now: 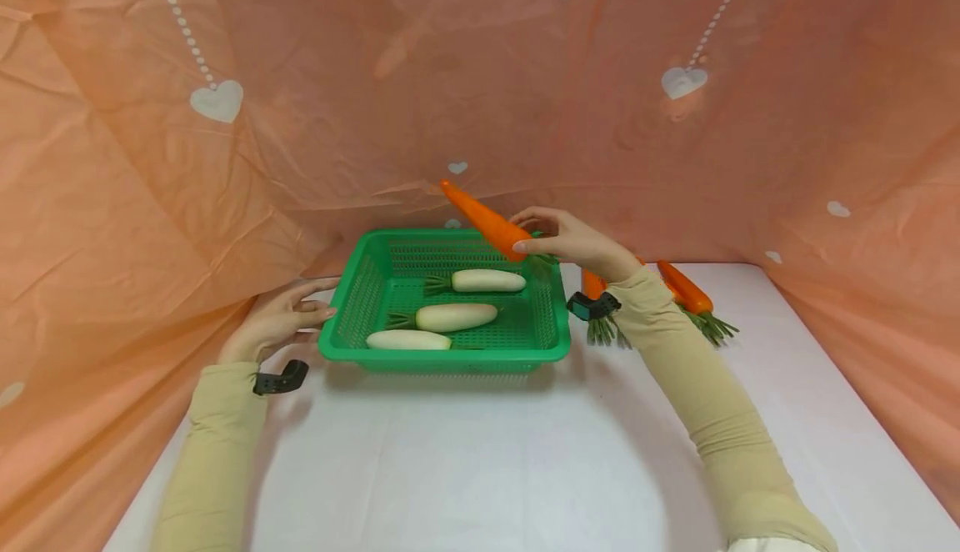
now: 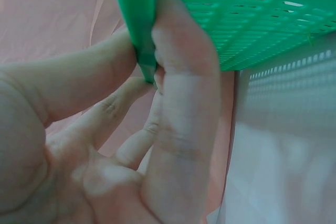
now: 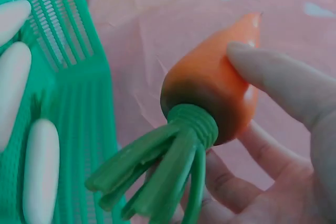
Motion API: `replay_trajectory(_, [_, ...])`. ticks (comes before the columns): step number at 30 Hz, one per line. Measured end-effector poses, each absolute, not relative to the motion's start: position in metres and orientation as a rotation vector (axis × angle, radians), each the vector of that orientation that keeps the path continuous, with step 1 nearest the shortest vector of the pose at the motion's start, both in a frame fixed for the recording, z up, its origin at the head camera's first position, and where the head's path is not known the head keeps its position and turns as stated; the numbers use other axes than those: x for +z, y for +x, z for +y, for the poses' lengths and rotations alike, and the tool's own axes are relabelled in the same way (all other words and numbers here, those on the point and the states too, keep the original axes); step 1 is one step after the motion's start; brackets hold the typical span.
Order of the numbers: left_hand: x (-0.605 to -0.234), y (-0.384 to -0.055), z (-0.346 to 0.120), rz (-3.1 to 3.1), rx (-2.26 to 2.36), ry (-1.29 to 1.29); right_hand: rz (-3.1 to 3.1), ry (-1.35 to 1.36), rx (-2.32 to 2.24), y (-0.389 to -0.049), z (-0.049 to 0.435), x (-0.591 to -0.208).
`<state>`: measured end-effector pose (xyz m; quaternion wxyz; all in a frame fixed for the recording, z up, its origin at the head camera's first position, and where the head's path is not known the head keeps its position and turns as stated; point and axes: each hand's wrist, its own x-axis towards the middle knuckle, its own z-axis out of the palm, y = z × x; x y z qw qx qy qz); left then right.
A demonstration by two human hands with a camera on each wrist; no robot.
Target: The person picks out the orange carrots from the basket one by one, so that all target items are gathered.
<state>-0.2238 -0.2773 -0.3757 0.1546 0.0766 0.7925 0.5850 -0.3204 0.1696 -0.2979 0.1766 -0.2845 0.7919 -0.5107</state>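
My right hand (image 1: 573, 243) grips an orange carrot (image 1: 486, 220) near its leafy end, above the back right of a green plastic basket (image 1: 450, 355). The carrot's tip points up and to the left, and its cut green stems (image 3: 168, 169) hang toward the right wrist camera. At the basket's left side, my left hand (image 1: 281, 318) holds the rim; in the left wrist view the rim (image 2: 135, 30) runs between thumb and fingers. Inside the basket lie three white radishes, one at the back (image 1: 489, 281), one in the middle (image 1: 457, 317) and one at the front (image 1: 408, 340).
More carrots lie right of the basket, partly hidden by my right forearm; one carrot (image 1: 686, 289) shows with its green stems toward me. A white table (image 1: 450, 460) carries everything. Orange cloth (image 1: 337, 93) with white hearts hangs behind and at both sides.
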Motion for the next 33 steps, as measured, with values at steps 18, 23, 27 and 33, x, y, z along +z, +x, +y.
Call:
replay_trajectory(18, [-0.373,-0.223,-0.279,2.292,1.650,0.186,2.413,-0.129,-1.563,-0.313,0.351,-0.295])
replay_trajectory(23, [-0.374,-0.223,-0.279,2.282,1.657,0.189,2.467,-0.052,-1.474,-0.312,0.395,-0.308])
replay_trajectory(27, [-0.377,-0.223,-0.278,2.281,1.655,0.185,2.453,0.030,-1.457,-0.309,0.422,-0.321])
replay_trajectory(33, [-0.375,-0.224,-0.276,2.286,1.651,0.212,2.359,0.115,-1.592,-0.303,0.447,-0.347])
